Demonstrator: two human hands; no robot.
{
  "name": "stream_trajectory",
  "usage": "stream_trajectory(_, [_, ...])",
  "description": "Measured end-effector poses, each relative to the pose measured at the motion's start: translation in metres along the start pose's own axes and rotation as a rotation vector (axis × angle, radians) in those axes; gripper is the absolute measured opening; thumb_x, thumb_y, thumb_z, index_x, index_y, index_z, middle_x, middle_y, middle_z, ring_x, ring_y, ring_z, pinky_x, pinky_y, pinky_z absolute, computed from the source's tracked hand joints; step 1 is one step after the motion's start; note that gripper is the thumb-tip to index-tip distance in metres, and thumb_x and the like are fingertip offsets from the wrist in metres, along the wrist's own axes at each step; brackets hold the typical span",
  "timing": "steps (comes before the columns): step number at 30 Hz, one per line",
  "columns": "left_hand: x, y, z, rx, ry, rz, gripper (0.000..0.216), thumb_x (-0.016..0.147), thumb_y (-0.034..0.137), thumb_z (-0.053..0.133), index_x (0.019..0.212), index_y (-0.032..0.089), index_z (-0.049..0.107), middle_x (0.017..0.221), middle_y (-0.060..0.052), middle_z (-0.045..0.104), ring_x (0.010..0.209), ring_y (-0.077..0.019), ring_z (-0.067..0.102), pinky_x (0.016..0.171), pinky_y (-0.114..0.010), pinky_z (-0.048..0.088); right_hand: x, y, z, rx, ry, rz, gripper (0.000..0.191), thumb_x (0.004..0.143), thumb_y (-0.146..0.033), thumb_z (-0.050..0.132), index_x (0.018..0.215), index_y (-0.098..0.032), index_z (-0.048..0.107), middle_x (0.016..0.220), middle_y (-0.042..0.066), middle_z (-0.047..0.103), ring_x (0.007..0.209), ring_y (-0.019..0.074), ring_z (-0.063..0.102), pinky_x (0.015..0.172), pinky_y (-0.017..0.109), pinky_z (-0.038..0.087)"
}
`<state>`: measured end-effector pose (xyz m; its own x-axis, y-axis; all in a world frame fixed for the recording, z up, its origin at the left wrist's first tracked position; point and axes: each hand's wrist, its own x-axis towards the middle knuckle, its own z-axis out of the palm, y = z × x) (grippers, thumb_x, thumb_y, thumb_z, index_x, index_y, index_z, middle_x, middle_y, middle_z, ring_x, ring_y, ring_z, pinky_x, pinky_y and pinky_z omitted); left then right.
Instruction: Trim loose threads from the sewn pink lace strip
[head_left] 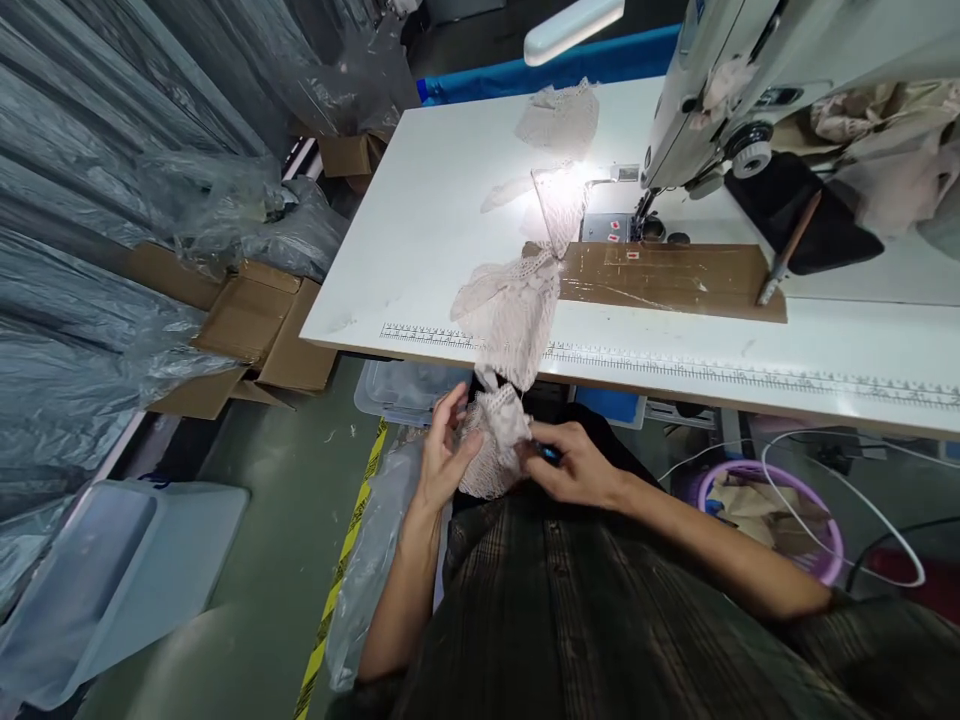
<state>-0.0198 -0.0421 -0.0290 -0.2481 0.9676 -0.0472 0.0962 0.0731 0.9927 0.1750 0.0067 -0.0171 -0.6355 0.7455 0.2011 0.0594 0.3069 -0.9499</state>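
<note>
Scanning L to R thru the head cam, I've got a translucent bin (172, 570) far L, then an open cardboard box (251, 310) near the white table (397, 220). My L hand (442, 455) is at the L edge of a pale lace pc (487, 455), thumb touching it, other fingers loosely spread; can't tell if it's pinching the cloth. That pc is btwn both hands, just below the table's front edge. Right above it, a pale frilled pc (517, 305) lies on the table & droops over the edge, w/ more lace (562, 120) beyond. My R hand (570, 465) has its fingers curled round a sm. dark tool (550, 454) w/ a blue bit, mostly hidden, at the lace's R side. Further R, a brown strip (675, 280) lies flat by the sewing machine (690, 100); below, a purple basket (835, 540) holds crumpled tan stuff (750, 510).
</note>
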Motion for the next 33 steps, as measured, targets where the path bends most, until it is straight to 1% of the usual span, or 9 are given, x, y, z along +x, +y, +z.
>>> stream_trajectory(5, [0.009, 0.004, 0.014, -0.324, -0.444, -0.122, 0.055, 0.071, 0.064, 0.069, 0.103, 0.020, 0.074, 0.121, -0.013, 0.067, 0.118, -0.0336, 0.058, 0.103, -0.047, 0.043, -0.012, -0.005, 0.006, -0.004, -0.220, -0.156, 0.010, 0.075, -0.011, 0.049, 0.068, -0.019, 0.051, 0.057, -0.006, 0.041, 0.051, 0.0078, 0.031, 0.051, 0.022, 0.028])
stream_trajectory(7, [0.008, 0.005, 0.019, -0.367, -0.503, -0.167, 0.040, 0.070, 0.057, 0.073, 0.084, 0.019, 0.075, 0.111, -0.012, 0.071, 0.107, -0.0317, 0.064, 0.096, -0.046, 0.048, -0.014, -0.004, 0.004, -0.005, -0.249, -0.153, 0.009, 0.076, -0.012, 0.049, 0.070, -0.018, 0.054, 0.058, -0.006, 0.044, 0.052, 0.0081, 0.032, 0.052, 0.022, 0.029])
stream_trajectory(9, [0.007, 0.006, 0.021, -0.377, -0.448, -0.202, 0.030, 0.070, 0.048, 0.078, 0.073, 0.018, 0.072, 0.098, -0.010, 0.073, 0.092, -0.0260, 0.068, 0.086, -0.040, 0.052, -0.015, -0.004, -0.003, 0.006, -0.265, -0.081, 0.008, 0.079, -0.014, 0.051, 0.075, -0.017, 0.057, 0.059, -0.006, 0.045, 0.051, 0.0078, 0.033, 0.051, 0.021, 0.031])
stream_trajectory(12, [0.005, 0.009, 0.016, -0.289, -0.311, -0.224, 0.027, 0.068, 0.042, 0.082, 0.073, 0.017, 0.072, 0.082, -0.006, 0.073, 0.076, -0.0180, 0.066, 0.074, -0.030, 0.051, -0.013, -0.003, -0.014, 0.029, -0.200, 0.103, 0.013, 0.088, -0.025, 0.051, 0.091, -0.016, 0.060, 0.065, -0.004, 0.051, 0.053, 0.0083, 0.039, 0.052, 0.021, 0.033])
stream_trajectory(15, [0.003, 0.013, 0.009, -0.144, -0.263, -0.240, 0.029, 0.069, 0.041, 0.082, 0.080, 0.015, 0.075, 0.080, -0.005, 0.073, 0.068, -0.0142, 0.063, 0.064, -0.025, 0.048, -0.008, 0.001, -0.020, 0.029, -0.123, 0.222, 0.032, 0.101, -0.037, 0.033, 0.096, -0.017, 0.057, 0.072, -0.001, 0.055, 0.057, 0.0105, 0.043, 0.057, 0.024, 0.036])
stream_trajectory(17, [0.001, 0.016, 0.007, -0.072, -0.268, -0.259, 0.030, 0.071, 0.041, 0.081, 0.084, 0.014, 0.076, 0.080, -0.006, 0.074, 0.065, -0.0129, 0.061, 0.059, -0.023, 0.045, -0.004, 0.004, -0.020, 0.000, -0.136, 0.243, 0.042, 0.103, -0.041, 0.025, 0.086, -0.018, 0.054, 0.070, -0.001, 0.053, 0.059, 0.0115, 0.043, 0.059, 0.026, 0.036])
stream_trajectory(20, [0.000, 0.019, 0.006, -0.030, -0.264, -0.265, 0.030, 0.074, 0.041, 0.078, 0.087, 0.014, 0.076, 0.081, -0.006, 0.074, 0.064, -0.0125, 0.061, 0.057, -0.022, 0.043, 0.002, 0.007, -0.014, -0.050, -0.165, 0.227, 0.043, 0.102, -0.047, 0.029, 0.072, -0.020, 0.045, 0.064, -0.003, 0.047, 0.058, 0.0115, 0.041, 0.058, 0.027, 0.032])
stream_trajectory(28, [0.003, 0.024, 0.011, -0.010, -0.236, -0.260, 0.029, 0.073, 0.043, 0.077, 0.081, 0.015, 0.075, 0.085, -0.007, 0.075, 0.072, -0.0162, 0.064, 0.065, -0.025, 0.047, 0.009, 0.013, -0.005, -0.134, -0.090, 0.255, 0.039, 0.101, -0.045, 0.032, 0.074, -0.020, 0.047, 0.062, -0.003, 0.047, 0.055, 0.0115, 0.041, 0.058, 0.026, 0.030])
stream_trajectory(33, [0.005, 0.025, 0.012, -0.035, -0.227, -0.316, 0.030, 0.071, 0.042, 0.079, 0.079, 0.014, 0.074, 0.080, -0.005, 0.073, 0.065, -0.0127, 0.060, 0.061, -0.022, 0.044, 0.005, 0.012, -0.008, -0.224, -0.133, 0.237, 0.041, 0.101, -0.045, 0.030, 0.071, -0.021, 0.043, 0.062, -0.003, 0.047, 0.055, 0.0115, 0.040, 0.057, 0.026, 0.029])
